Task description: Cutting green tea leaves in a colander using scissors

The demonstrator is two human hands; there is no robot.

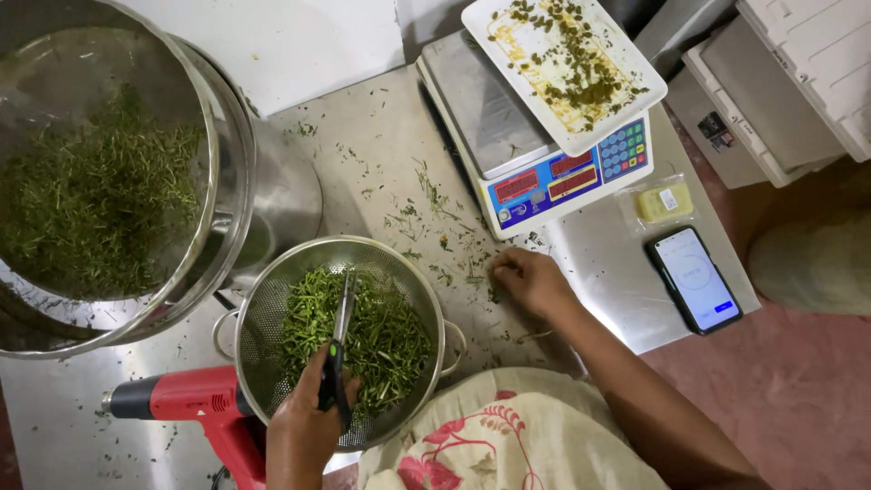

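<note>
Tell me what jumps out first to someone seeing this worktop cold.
The metal colander at bottom centre, heaped with cut green stems, draws the eye, with the left hand holding scissors over it. At upper left sits a large steel bowl of finer greens; the right hand rests below the weighing scale.

Black-handled scissors (340,349) point blades-first from the grip into a round metal colander (272,299). Cut green stems (386,340) fill it beneath the blades, which seem nearly closed
</note>
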